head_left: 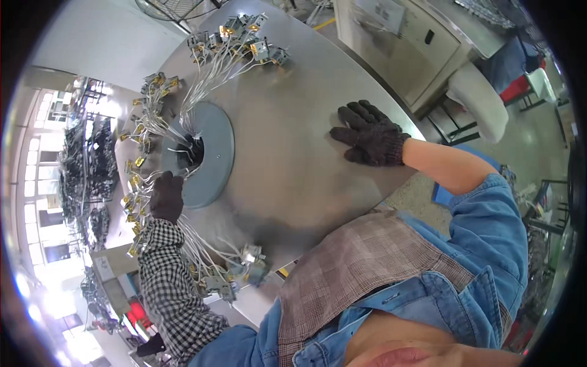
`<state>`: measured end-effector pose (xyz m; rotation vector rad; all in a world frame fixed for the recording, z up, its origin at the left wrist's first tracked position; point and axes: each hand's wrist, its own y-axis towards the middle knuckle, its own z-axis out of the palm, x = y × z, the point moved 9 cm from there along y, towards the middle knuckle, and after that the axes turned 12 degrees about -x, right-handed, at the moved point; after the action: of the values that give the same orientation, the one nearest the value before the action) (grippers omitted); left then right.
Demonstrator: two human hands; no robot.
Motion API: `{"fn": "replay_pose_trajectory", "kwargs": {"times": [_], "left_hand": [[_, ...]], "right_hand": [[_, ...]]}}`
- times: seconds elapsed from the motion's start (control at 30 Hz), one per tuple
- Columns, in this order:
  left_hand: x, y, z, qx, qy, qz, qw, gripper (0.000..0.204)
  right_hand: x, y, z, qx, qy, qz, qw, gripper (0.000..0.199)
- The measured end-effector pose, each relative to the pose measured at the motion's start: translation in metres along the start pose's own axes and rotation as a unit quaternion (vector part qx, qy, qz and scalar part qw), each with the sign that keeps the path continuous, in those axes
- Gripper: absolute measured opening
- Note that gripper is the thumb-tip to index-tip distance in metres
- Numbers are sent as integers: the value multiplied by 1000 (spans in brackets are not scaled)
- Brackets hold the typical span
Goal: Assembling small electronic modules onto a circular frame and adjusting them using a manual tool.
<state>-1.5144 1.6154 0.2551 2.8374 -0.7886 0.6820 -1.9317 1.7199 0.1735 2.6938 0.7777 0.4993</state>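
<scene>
My left hand [166, 197], in a dark knitted glove, is closed at the near left edge of a blue-grey ring [221, 137]. White wires [192, 235] run out from under it on both sides, and its fingers appear curled around some of them; their tips are hidden. The wires come out of the ring's dark central hole and fan over the metal table [293, 140]. Small grey metal boxes with brass-coloured parts [229, 33] sit on the wire ends. My right hand [370, 136], gloved alike, rests on the tabletop at the right, fingers spread, holding nothing.
More boxes [244, 269] lie at the table's near left edge, close to my body. A beige cabinet [403, 52] stands beyond the right edge, with a pale-covered seat [480, 101] beside it. A wire-guarded fan [168, 7] is at the far left.
</scene>
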Motion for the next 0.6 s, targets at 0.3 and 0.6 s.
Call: {"fn": "replay_pose_trajectory", "kwargs": {"times": [0.3, 0.6], "left_hand": [[-18, 41, -47, -187, -9, 60, 981, 62], [-10, 171, 0, -115, -151, -299, 935, 52]], "right_hand": [[-76, 122, -15, -6, 21, 62, 998, 58], [-84, 212, 40, 87, 82, 209, 971, 37]]}}
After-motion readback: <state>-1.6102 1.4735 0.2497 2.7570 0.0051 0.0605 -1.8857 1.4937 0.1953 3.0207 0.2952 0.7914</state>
